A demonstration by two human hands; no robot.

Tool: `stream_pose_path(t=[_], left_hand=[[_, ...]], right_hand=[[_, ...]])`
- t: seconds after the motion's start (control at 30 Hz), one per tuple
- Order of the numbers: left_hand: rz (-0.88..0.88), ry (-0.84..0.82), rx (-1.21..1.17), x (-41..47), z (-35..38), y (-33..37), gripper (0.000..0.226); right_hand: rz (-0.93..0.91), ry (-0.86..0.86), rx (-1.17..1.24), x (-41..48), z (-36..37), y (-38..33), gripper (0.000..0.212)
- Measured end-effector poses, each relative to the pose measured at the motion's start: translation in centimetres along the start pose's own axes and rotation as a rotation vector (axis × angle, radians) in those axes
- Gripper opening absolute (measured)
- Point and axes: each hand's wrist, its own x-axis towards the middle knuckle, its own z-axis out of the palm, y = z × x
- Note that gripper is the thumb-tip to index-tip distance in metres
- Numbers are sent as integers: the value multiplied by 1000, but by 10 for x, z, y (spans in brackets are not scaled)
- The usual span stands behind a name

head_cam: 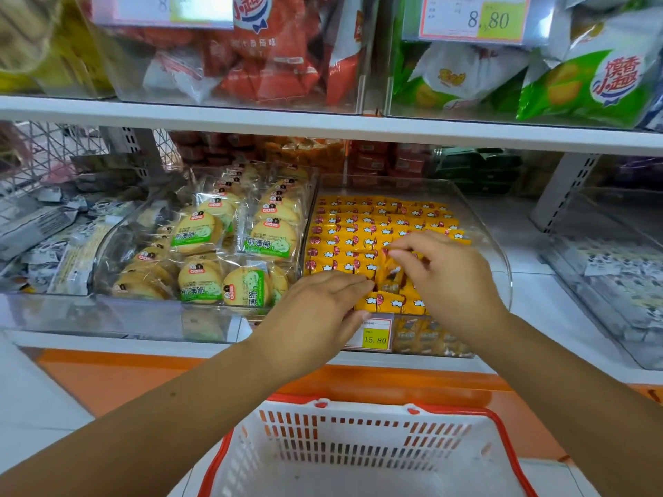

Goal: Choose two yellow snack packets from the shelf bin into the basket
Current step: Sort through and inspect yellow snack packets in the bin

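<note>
Rows of small yellow snack packets (362, 231) fill a clear shelf bin (500, 260) on the lower shelf. My right hand (448, 278) is inside the bin near its front, thumb and fingertips pinching a yellow snack packet (391, 272) that is tipped up out of its row. My left hand (319, 310) reaches in beside it with fairly straight fingers, the tips touching the front row of packets (391, 303). Below my arms stands a white basket (358, 410) with a red rim; nothing shows in the visible part of it.
A price tag reading 15.80 (375, 335) hangs on the bin's front. To the left sits a clear bin of round biscuit packs (222, 252), and grey-wrapped packets (53, 242) lie further left. The upper shelf (323, 123) holds bins of red and green bags.
</note>
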Motion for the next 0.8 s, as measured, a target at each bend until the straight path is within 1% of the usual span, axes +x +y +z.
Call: stream_pose_path(t=[0.07, 0.1, 0.17, 0.23, 0.33, 0.4, 0.47, 0.5, 0.53, 0.57, 0.6, 0.63, 0.67, 0.8], left_hand=[[-30, 11, -44, 0, -2, 2, 53], [-60, 22, -89, 0, -2, 3, 56], [-133, 40, -230, -1, -3, 7, 64], [-186, 75, -417, -4, -5, 10, 69], [-240, 152, -727, -7, -9, 11, 55], [-278, 134, -938, -7, -14, 13, 45], [-306, 124, -1110, -8, -19, 17, 33], [-320, 123, -1185, -9, -22, 20, 31], [-333, 126, -1260, -9, -25, 22, 33], [-349, 132, -1328, -9, -26, 23, 36], [-365, 140, -1389, -9, -27, 23, 39], [-380, 149, -1441, -9, -28, 24, 42], [-389, 160, -1483, -8, -29, 25, 43], [-428, 185, -1557, -8, -30, 24, 30]], right_hand=[[-39, 165, 110, -4, -15, -7, 14], [-36, 198, 186, -6, -22, -9, 13], [32, 201, 384, -12, -34, -12, 19], [140, 170, 595, -22, -43, -12, 25], [285, 75, 826, -39, -51, -10, 24], [377, -4, 924, -44, -56, -7, 23], [480, -88, 1036, -45, -58, -5, 28], [518, -119, 1107, -45, -58, -3, 23], [564, -151, 1177, -45, -59, -4, 8], [574, -157, 1204, -45, -58, -2, 14], [582, -172, 1205, -46, -58, -1, 31], [561, -177, 1185, -47, -57, 1, 39], [551, -170, 1174, -47, -55, 1, 41], [516, -204, 1281, -48, -56, 7, 31]])
